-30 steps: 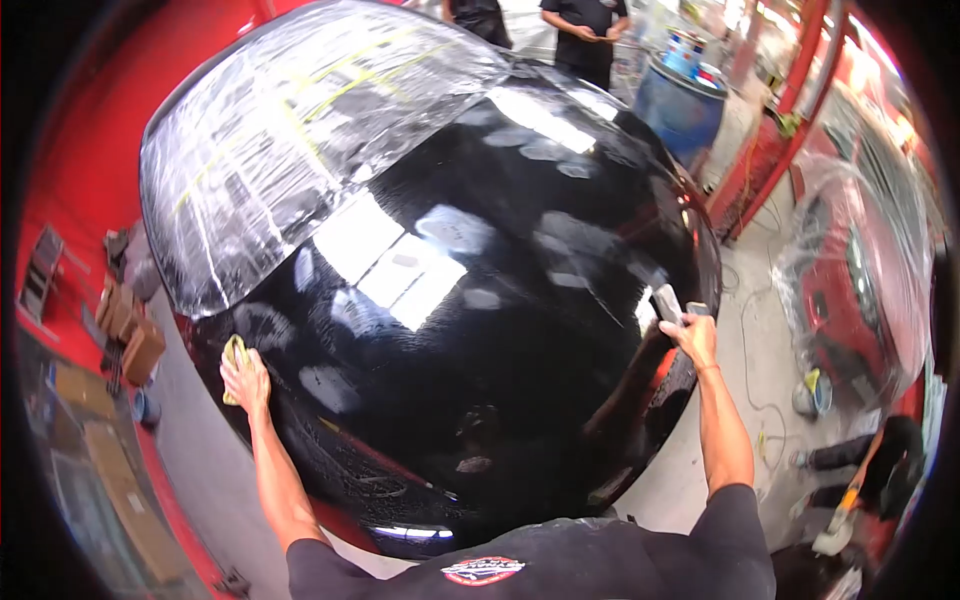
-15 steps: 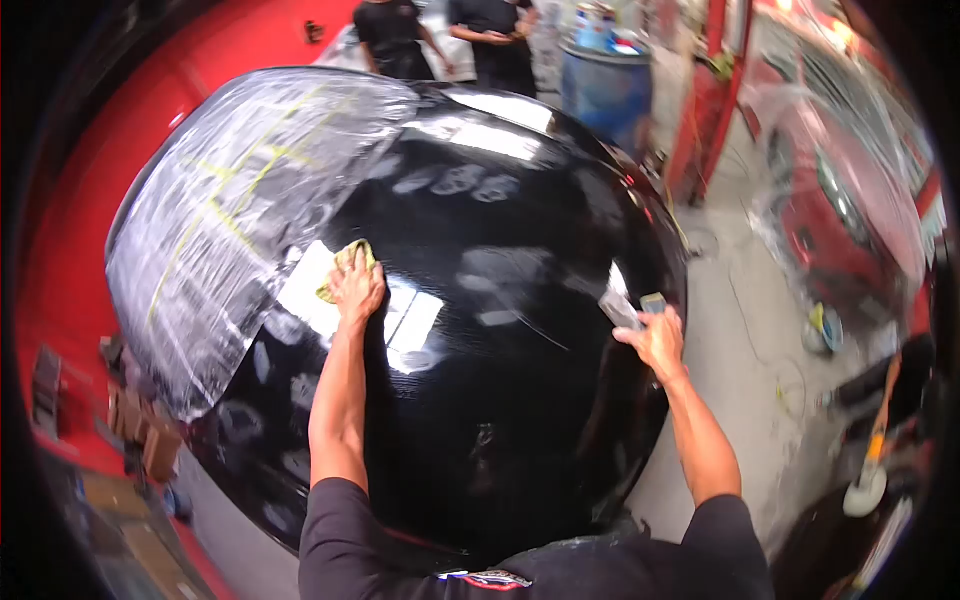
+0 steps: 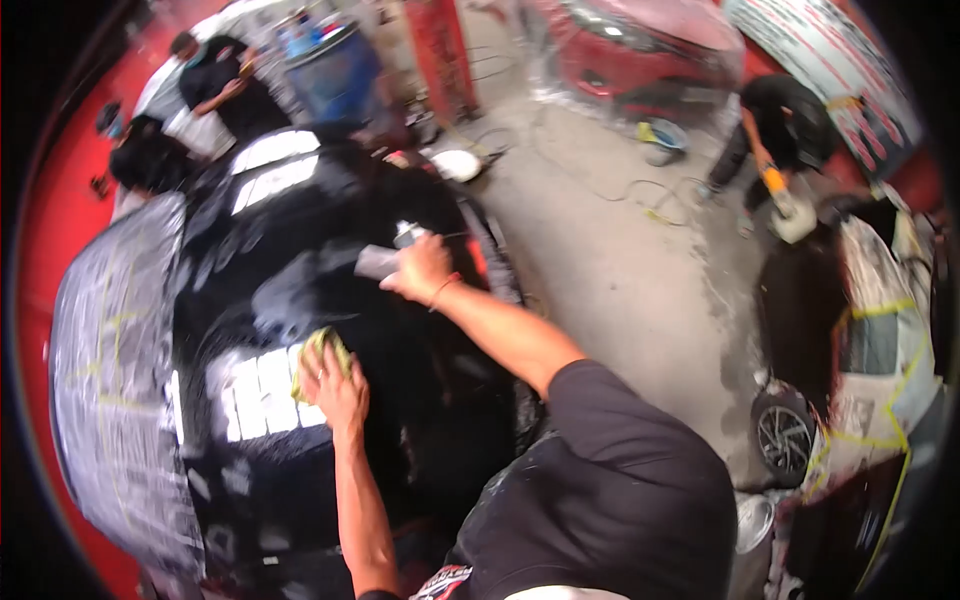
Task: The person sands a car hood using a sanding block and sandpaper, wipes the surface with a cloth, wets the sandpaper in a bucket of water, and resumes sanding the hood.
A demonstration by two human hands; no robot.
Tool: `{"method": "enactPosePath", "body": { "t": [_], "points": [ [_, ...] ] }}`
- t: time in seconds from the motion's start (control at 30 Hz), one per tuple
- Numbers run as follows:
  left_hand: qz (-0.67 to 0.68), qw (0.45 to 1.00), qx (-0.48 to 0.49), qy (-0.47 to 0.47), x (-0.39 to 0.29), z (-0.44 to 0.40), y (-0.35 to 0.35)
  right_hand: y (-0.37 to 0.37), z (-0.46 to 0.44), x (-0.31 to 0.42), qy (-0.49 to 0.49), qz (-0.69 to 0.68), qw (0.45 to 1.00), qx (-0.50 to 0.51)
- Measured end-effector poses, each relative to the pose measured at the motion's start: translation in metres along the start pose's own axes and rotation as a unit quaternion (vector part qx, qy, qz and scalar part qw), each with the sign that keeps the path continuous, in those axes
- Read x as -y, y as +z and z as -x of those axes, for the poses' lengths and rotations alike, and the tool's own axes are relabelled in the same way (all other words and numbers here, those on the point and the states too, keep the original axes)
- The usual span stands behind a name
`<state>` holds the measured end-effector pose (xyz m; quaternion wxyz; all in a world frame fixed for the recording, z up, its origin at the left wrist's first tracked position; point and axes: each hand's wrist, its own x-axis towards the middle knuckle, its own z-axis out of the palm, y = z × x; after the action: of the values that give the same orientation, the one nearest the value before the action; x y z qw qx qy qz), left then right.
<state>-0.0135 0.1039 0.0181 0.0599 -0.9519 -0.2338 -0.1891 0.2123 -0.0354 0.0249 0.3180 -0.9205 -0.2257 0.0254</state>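
The shiny black car panel lies before me, with dull grey patches and bright light reflections. My left hand presses a yellow-green cloth against it, fingers spread over the fabric. Farther forward and to the right, my right hand grips a flat grey pad that juts out to the left. A second pale piece shows by the fingers of that hand; its kind is unclear. Clear plastic sheeting with yellow tape covers the car's glass on the left.
Two people stand beyond the panel near a blue drum and a red post. A plastic-covered red car, bucket and floor cable are ahead right. Another person bends beside a taped car.
The view has swung right, bringing the taped car and the bending person into sight. Both hands keep hold of the cloth and the pad; my right hand now appears farther in over the panel.
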Motion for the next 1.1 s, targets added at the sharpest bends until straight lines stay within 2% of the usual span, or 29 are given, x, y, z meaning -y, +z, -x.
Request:
{"method": "enactPosePath", "body": {
  "t": [0.1, 0.2, 0.27, 0.33, 0.4, 0.53, 0.57, 0.67, 0.7, 0.73, 0.77, 0.8, 0.83, 0.87, 0.9, 0.93, 1.03, 1.07, 1.1],
  "points": [
    [-0.030, 0.999, -0.013, -0.002, -0.021, 0.045, -0.005, 0.032, 0.027, -0.002, -0.085, -0.021, 0.996, -0.030],
    [-0.011, 0.999, 0.009, -0.044, -0.046, 0.080, -0.018, 0.024, 0.064, 0.013, -0.161, -0.031, 0.986, 0.013],
    [-0.002, 0.999, 0.002, -0.054, -0.050, 0.093, -0.021, 0.026, 0.083, 0.022, -0.220, -0.038, 0.975, 0.007],
    [-0.001, 0.998, 0.006, -0.068, -0.053, 0.090, -0.024, 0.025, 0.089, 0.028, -0.238, -0.035, 0.971, 0.009],
    [-0.008, 0.997, -0.038, -0.061, -0.051, 0.092, -0.018, 0.031, 0.088, 0.027, -0.236, -0.022, 0.971, -0.001],
    [0.003, 0.994, -0.067, -0.082, -0.054, 0.093, -0.018, 0.017, 0.087, 0.018, -0.253, -0.061, 0.965, 0.014],
    [-0.008, 0.991, -0.071, -0.112, -0.050, 0.092, -0.018, 0.017, 0.088, 0.011, -0.262, -0.090, 0.960, -0.048],
    [-0.072, 0.976, -0.082, -0.187, -0.050, 0.080, -0.021, 0.003, 0.087, -0.027, -0.204, -0.117, 0.969, -0.081],
    [-0.095, 0.971, -0.112, -0.186, -0.049, 0.078, -0.019, -0.024, 0.099, -0.036, -0.155, -0.103, 0.981, -0.047],
    [-0.113, 0.970, -0.118, -0.178, -0.050, 0.077, -0.021, -0.031, 0.103, -0.063, -0.163, -0.112, 0.980, -0.023],
    [-0.110, 0.966, -0.127, -0.196, -0.050, 0.075, -0.017, -0.040, 0.115, -0.087, -0.129, -0.151, 0.980, 0.009],
    [-0.141, 0.963, -0.153, -0.173, -0.057, 0.071, -0.028, -0.056, 0.126, -0.110, -0.098, -0.195, 0.975, 0.037],
    [-0.100, 0.973, -0.104, -0.181, -0.061, 0.069, -0.040, -0.081, 0.139, -0.130, -0.027, -0.177, 0.981, 0.072],
    [-0.134, 0.965, -0.111, -0.196, -0.051, 0.073, -0.019, -0.101, 0.151, -0.147, 0.040, -0.165, 0.979, 0.111],
    [-0.162, 0.959, -0.121, -0.198, -0.047, 0.076, -0.010, -0.080, 0.157, -0.200, 0.014, -0.178, 0.981, 0.077],
    [-0.174, 0.957, -0.112, -0.203, -0.040, 0.078, -0.002, -0.081, 0.165, -0.240, 0.021, -0.168, 0.981, 0.096],
    [-0.227, 0.949, -0.106, -0.191, -0.036, 0.079, -0.006, -0.118, 0.202, -0.316, 0.109, -0.167, 0.977, 0.077],
    [-0.241, 0.946, -0.067, -0.206, -0.056, 0.070, -0.029, -0.130, 0.207, -0.348, 0.127, -0.148, 0.975, 0.109],
    [-0.339, 0.913, -0.121, -0.193, -0.070, 0.071, -0.030, -0.144, 0.210, -0.379, 0.143, -0.128, 0.971, 0.144]
  ]
}}
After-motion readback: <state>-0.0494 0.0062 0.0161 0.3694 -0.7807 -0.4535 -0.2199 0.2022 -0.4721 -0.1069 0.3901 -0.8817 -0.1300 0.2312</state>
